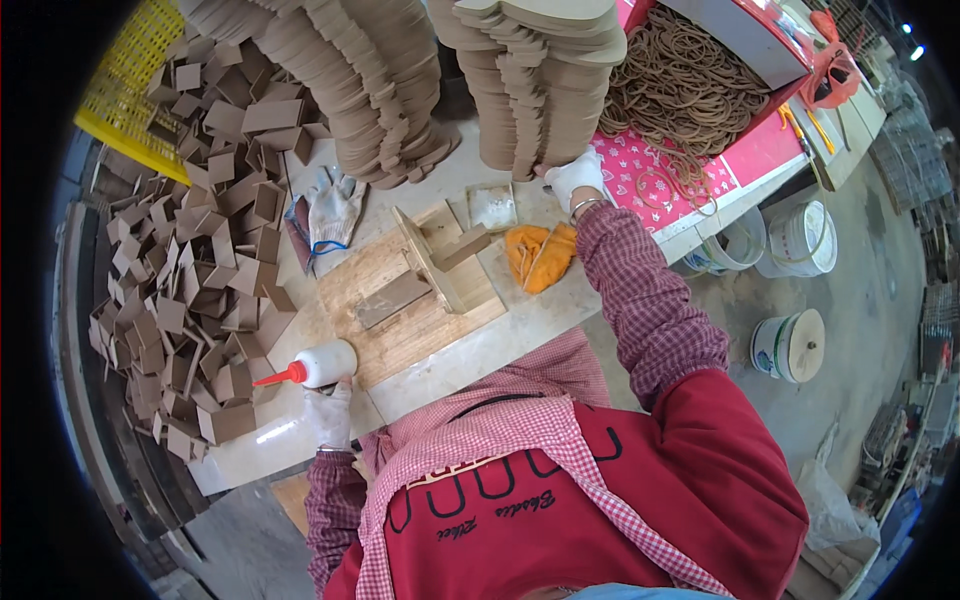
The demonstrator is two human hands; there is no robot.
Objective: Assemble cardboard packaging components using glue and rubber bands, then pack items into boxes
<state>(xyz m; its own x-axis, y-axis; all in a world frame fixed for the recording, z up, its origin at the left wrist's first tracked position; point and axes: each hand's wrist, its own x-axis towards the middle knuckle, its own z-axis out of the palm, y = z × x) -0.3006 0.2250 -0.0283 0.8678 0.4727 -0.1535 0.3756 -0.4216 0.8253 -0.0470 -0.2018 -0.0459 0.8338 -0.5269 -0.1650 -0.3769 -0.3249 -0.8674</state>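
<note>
My left hand (pixel 328 412), in a white glove, is closed round a white squeeze bottle (pixel 330 364) whose long red nozzle points left over the table. My right hand (pixel 575 181), gloved too, reaches to the foot of the right stack of brown cut boards (pixel 548 100); its fingers look closed there, but what they grip is hidden. Between my hands lies a wooden board jig (pixel 385 260) with an upright wooden strip (pixel 428 258). Brown board pieces (pixel 393 300) rest against both sides of the strip.
Folded brown pieces (pixel 215 290) heap at the left beside a yellow crate (pixel 130 90). Another tall board stack (pixel 360 90) stands at the back. Nearby are a loose glove (pixel 335 208), an orange cloth (pixel 540 256), a small clear dish (pixel 492 207), brown cord (pixel 685 85) and buckets (pixel 800 240).
</note>
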